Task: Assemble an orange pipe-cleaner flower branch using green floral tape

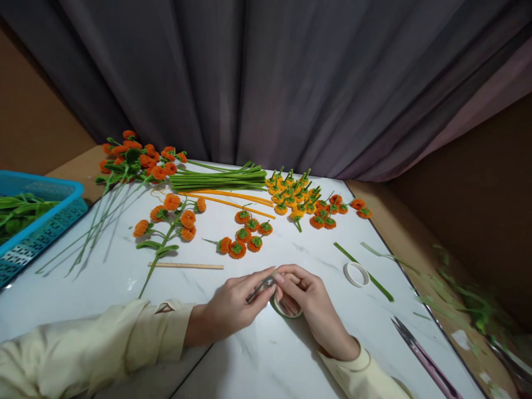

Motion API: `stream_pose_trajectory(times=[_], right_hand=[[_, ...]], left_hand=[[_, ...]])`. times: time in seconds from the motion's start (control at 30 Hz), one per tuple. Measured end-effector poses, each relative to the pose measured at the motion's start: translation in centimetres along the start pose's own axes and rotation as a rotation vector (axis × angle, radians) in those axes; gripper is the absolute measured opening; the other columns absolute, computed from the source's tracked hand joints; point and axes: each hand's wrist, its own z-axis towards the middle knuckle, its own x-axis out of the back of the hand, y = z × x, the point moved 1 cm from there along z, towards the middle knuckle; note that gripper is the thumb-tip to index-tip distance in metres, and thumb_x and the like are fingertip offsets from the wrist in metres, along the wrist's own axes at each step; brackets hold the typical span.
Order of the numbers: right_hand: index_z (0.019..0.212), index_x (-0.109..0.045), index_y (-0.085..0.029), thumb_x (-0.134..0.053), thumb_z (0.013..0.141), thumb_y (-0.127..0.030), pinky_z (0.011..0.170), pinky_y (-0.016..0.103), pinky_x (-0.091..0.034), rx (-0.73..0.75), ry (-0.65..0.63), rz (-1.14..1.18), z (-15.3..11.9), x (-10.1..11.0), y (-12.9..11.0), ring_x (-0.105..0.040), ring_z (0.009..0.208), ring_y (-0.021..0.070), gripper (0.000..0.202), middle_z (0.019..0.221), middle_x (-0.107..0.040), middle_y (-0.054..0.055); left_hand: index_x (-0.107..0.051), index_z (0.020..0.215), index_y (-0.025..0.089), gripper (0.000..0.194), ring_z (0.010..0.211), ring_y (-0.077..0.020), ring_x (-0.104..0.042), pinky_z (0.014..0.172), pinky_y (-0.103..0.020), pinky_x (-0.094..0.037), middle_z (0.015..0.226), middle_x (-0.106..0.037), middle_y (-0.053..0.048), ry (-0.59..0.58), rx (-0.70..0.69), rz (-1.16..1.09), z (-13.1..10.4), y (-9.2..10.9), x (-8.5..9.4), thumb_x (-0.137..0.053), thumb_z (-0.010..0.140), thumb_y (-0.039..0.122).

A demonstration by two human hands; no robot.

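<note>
Pinching thin wire stem (258, 288), left hand (233, 310) fingers closed round it, long axis slanting up-right toward right hand (310, 302). Right fingers curled on tape roll (286, 308), roll resting on tabletop (124, 277) under palm. Hands touching at tips. Spare tape ring (356, 274) lies right, apart.

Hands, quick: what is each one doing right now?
Left hand: closed, pinching a thin wire stem.
Right hand: closed on a tape roll.

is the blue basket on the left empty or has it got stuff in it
Not empty: the blue basket holds green leafy stems, visible over its rim.
</note>
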Motion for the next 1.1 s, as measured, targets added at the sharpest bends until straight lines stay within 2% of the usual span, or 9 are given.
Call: stream_pose_trajectory(times=[0.13,0.33,0.57,0.73,0.93,1.1], right_hand=[[0.085,-0.063,-0.014,-0.068,0.079,-0.040,0.040,0.020,-0.027,0.007,-0.014,0.000,-0.04,-0.02,-0.12,-0.034,0.039,0.0044,0.027,0.053,-0.055,-0.004],[0.086,-0.062,-0.014,-0.067,0.081,-0.040,0.040,0.020,-0.026,0.005,-0.018,-0.020,-0.04,0.07,-0.22,-0.035,0.040,0.0045,0.027,0.054,-0.056,-0.004],[0.084,-0.061,-0.015,-0.068,0.080,-0.040,0.040,0.021,-0.025,0.002,-0.029,0.010,-0.03,0.01,-0.10,-0.034,0.039,0.0041,0.026,0.053,-0.056,-0.004],[0.082,-0.061,-0.015,-0.068,0.080,-0.040,0.041,0.021,-0.024,0.015,-0.033,0.018,-0.14,-0.12,-0.16,-0.033,0.039,0.0042,0.026,0.053,-0.055,-0.004],[0.080,-0.061,-0.015,-0.069,0.079,-0.042,0.041,0.022,-0.022,-0.002,-0.012,0.019,-0.19,-0.29,-0.35,-0.033,0.039,0.0050,0.028,0.053,-0.055,-0.003],[0.086,-0.063,-0.015,-0.069,0.079,-0.040,0.042,0.022,-0.022,-0.004,-0.038,0.054,-0.37,-0.12,-0.29,-0.031,0.041,0.0050,0.026,0.053,-0.055,-0.003]], left_hand=[[-0.062,0.114,0.009,0.029,0.054,-0.0072,-0.056,0.051,-0.013,-0.046,0.078,-0.070,-0.006,-0.036,0.069,-0.035,0.04,0.02,-0.01,-0.046,0.091,0.020],[-0.062,0.114,0.009,0.031,0.042,-0.0064,-0.046,0.043,-0.014,-0.038,0.052,-0.056,0.003,-0.073,0.111,-0.060,0.36,0.24,0.28,-0.041,0.093,0.019],[-0.059,0.121,0.016,0.033,0.045,-0.0060,-0.049,0.049,-0.013,-0.042,0.053,-0.055,0.005,-0.166,0.224,-0.172,0.00,-0.17,0.28,-0.039,0.095,0.022],[-0.059,0.121,0.017,0.034,0.042,-0.0062,-0.046,0.046,-0.013,-0.040,0.048,-0.050,0.007,-0.195,0.292,-0.187,0.07,-0.06,0.28,-0.038,0.095,0.025],[-0.064,0.114,0.017,0.031,0.037,-0.0059,-0.038,0.038,-0.013,-0.035,0.044,-0.043,0.007,-0.130,0.322,-0.172,-0.03,-0.51,-0.02,-0.044,0.092,0.026],[-0.065,0.112,0.015,0.032,0.036,-0.0063,-0.037,0.037,-0.014,-0.035,0.043,-0.043,0.007,-0.103,0.294,-0.142,0.06,-0.38,0.06,-0.043,0.092,0.026]])
